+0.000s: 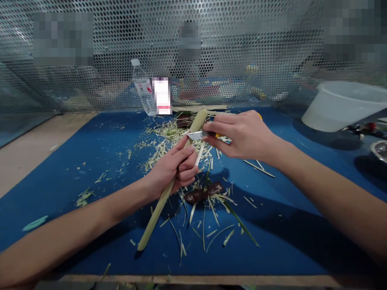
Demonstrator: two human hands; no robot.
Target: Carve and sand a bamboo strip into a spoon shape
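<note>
A long pale green-yellow stick, bamboo-like with rounded ends, slants from the near left up to the far middle. My left hand is closed around its middle. In my right hand is a utility knife with yellow on its handle, mostly hidden by the fingers. Its blade lies against the upper part of the stick, just beyond my left fingertips. Thin pale shavings are scattered below and around both hands. A dark brown, lumpy piece lies on the blue mat under my left hand.
A perforated metal screen closes off the back. Before it stand a tilted clear bottle and a blurred bright screen. At right are a white tub and a metal bowl. A teal object lies at left on the blue mat.
</note>
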